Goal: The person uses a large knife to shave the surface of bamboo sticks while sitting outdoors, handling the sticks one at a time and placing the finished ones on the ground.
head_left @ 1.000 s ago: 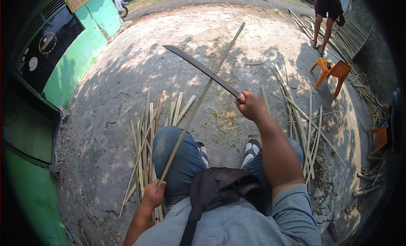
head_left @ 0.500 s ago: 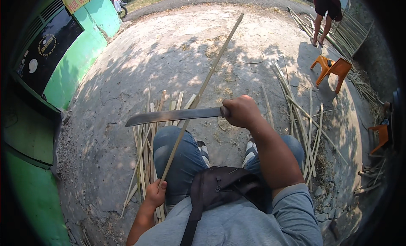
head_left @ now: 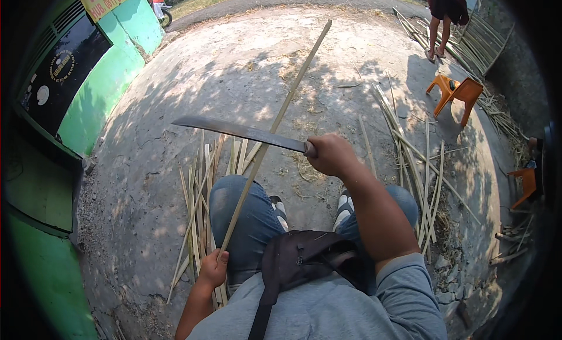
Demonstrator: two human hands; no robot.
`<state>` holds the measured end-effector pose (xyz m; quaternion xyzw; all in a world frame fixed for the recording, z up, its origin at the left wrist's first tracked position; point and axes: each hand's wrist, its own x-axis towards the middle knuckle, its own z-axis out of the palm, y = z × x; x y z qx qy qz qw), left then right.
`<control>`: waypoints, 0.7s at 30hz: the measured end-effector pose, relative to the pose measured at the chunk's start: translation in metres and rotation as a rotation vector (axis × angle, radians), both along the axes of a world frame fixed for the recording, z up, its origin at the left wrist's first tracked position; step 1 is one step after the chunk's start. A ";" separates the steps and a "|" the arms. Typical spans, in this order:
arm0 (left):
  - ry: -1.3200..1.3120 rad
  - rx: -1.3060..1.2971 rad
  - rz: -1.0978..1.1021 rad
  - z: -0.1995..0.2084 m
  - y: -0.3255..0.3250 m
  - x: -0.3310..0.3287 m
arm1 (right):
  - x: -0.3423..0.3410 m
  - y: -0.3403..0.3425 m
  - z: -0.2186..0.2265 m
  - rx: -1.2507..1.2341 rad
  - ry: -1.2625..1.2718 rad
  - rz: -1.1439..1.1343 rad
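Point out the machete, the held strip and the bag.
Machete (head_left: 243, 131), head view: middle of the blade.
Held strip (head_left: 283, 109), head view: its length just beyond the blade.
Bag (head_left: 287, 257), head view: its dark fabric body.

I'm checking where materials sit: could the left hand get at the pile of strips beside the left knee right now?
Probably yes: the left hand appears close to the pile of strips, with nothing visible between them. It grips the long strip, though, so it would likely need to let go first.

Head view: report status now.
Left grip: closed on long, thin, tan wooden strip. Right grip: grey, curved metal machete, crossing strip. Blue-denim left knee behind strip.
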<state>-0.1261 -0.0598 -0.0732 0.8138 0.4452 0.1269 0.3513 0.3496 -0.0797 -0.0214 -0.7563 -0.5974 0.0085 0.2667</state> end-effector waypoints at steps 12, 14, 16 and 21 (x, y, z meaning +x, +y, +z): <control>-0.010 -0.015 0.005 0.001 -0.001 0.001 | 0.032 0.001 -0.007 -0.036 0.150 -0.219; 0.004 -0.028 -0.007 0.002 0.001 0.001 | 0.039 -0.005 -0.007 -0.078 0.367 -0.232; -0.010 -0.042 -0.015 0.002 0.001 0.001 | 0.035 -0.007 -0.009 -0.044 0.328 -0.248; -0.033 -0.010 -0.005 -0.004 -0.001 0.000 | 0.011 -0.007 0.006 -0.002 0.234 -0.118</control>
